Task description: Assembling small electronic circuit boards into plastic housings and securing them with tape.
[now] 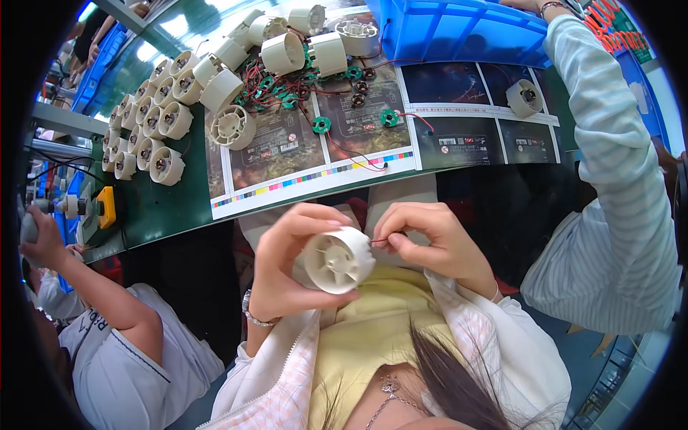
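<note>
A green desk point(172, 215) stretches ahead of the hands, partly covered by dark printed sheets point(279, 166) with a strip of colour patches along their near edge. At the desk's far side, ahead and to the right of the hands, stands a blue bin point(466, 32). The left hand point(278, 261) curls its thumb and fingers around a white round housing point(337, 259), held in front of the person's body below the desk edge, its spoked face visible. Just beside it, the right hand point(437, 236) pinches a thin red wire point(380, 240) at the housing's rim between thumb and fingers. Ahead and left of the hands, similar housings point(172, 120) stand in a cluster; straight ahead lie tangled red leads point(261, 72) and green round boards point(321, 125). To the hands' right, a co-worker's striped sleeve point(602, 115) reaches toward the bin.
</note>
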`<state>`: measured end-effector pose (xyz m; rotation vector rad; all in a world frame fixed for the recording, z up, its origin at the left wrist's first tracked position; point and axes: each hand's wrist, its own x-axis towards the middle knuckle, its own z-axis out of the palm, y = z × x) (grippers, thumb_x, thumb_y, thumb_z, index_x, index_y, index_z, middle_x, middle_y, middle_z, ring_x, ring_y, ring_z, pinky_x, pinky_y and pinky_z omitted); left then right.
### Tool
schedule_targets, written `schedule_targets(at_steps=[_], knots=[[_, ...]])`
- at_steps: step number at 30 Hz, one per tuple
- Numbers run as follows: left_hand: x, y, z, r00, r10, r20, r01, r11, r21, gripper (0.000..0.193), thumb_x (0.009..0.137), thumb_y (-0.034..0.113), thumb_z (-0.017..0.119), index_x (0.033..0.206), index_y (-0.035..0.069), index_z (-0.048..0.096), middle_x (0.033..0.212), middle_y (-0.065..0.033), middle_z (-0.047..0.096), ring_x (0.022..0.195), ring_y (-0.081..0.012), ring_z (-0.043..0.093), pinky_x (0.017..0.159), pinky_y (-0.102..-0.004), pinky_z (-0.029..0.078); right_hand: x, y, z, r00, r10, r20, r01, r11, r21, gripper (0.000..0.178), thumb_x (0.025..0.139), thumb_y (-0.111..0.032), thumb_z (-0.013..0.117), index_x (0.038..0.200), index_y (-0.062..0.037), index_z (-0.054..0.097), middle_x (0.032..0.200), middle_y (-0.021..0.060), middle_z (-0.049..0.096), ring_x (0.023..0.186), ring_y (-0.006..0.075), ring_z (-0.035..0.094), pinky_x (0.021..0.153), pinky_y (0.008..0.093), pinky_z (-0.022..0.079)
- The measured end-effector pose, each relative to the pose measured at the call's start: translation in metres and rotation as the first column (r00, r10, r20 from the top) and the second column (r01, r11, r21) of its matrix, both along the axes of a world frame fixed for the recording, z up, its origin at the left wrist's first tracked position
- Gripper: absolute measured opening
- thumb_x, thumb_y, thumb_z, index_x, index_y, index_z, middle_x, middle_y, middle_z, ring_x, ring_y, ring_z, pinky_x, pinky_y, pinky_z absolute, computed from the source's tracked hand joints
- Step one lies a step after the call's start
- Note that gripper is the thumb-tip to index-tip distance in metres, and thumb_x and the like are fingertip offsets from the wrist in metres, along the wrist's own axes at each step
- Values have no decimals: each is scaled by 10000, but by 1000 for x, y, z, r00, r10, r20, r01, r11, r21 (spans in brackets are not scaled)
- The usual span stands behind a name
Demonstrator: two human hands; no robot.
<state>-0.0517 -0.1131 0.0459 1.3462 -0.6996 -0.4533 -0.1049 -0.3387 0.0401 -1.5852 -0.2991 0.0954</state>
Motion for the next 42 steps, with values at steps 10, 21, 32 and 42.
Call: schedule_targets(at_steps=[10,21,32,42], knots=[[3,-10,-7,927,295,234,-292,955,-46,702,550,-32,842,1176,55,537,1202,-143,592,1038,-248,613,888,-343,526,-2,-7,1,945,-57,-323,157,943,293,85,894,12,537,881,-2,619,890,74,638,695,81,485,607,188,368],[-8,-26,-14,970,226,84,-231,971,58,688,610,-54,727,1255,49,512,1254,-120,572,1084,-221,590,917,-311,496,-10,1,3,877,-449,171,422,890,171,63,803,28,675,859,3,664,680,30,596,531,86,388,488,208,298],[-3,-25,-22,954,269,130,-275,961,28,701,623,-45,708,1282,53,492,1270,-124,526,1080,-232,554,897,-323,481,-4,4,11,870,-279,407,320,947,-35,159,702,73,730,842,3,706,588,21,567,474,93,369,437,218,274],[5,-14,-7,922,209,326,-265,954,139,650,611,-44,731,1204,79,497,1220,-104,507,1043,-253,549,848,-343,483,-2,6,17,916,-301,266,353,919,-177,142,697,48,741,814,-28,714,564,4,524,461,102,360,439,223,284]])
